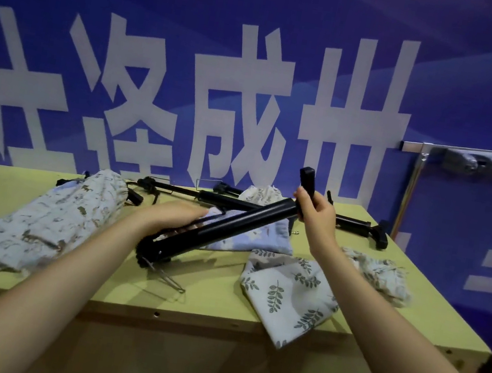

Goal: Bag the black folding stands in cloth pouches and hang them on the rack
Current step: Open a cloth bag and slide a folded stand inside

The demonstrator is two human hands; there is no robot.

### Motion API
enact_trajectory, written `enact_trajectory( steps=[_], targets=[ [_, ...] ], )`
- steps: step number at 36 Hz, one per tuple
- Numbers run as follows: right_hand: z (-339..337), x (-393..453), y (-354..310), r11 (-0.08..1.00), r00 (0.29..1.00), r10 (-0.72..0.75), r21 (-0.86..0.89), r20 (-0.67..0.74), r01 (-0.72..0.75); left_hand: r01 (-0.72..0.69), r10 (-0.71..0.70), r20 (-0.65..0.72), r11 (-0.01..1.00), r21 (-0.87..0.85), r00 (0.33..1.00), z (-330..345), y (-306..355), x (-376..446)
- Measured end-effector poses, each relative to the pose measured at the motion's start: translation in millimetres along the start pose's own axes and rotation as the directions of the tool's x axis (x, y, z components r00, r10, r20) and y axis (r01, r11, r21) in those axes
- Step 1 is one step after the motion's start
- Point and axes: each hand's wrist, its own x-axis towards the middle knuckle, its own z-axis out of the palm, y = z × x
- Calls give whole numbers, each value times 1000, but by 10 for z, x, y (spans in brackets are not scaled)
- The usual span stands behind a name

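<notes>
I see both hands holding one black folding tube stand above the pale green counter: left hand fingers wrap its lower end, right hand fingers clamp its upper handle.

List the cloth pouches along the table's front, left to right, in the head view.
Animal-print pouch → leaf-print pouch → crumpled pouch. The blue pouch behind the held stand overlaps too much to place.
</notes>
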Motion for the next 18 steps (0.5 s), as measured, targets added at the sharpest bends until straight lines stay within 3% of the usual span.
enact_trajectory(
  steps=[1,3,5,8,13,18],
  targets=[
    [-16,-48,20,1000,1000,-3,-9,0,3,8,-8,-2,1000,-26,1000,59,38,49],
    [-76,-122,62,1000,1000,3,-27,-18,-3,78,-83,-8,957,-280,996,142,45,187],
    [-163,-170,106,999,999,20,-49,-46,-23,66,-112,-56,847,-527,992,167,29,316],
    [-263,-199,175,996,996,62,-60,-68,-66,-34,-129,-169,692,-721,977,169,53,434],
    [-301,-182,282,984,982,153,-75,-113,-162,-260,-11,-369,688,-678,930,196,208,447],
    [-227,-135,364,959,952,266,-52,-154,-277,-444,92,-493,598,-667,865,34,403,354]
  ],
)
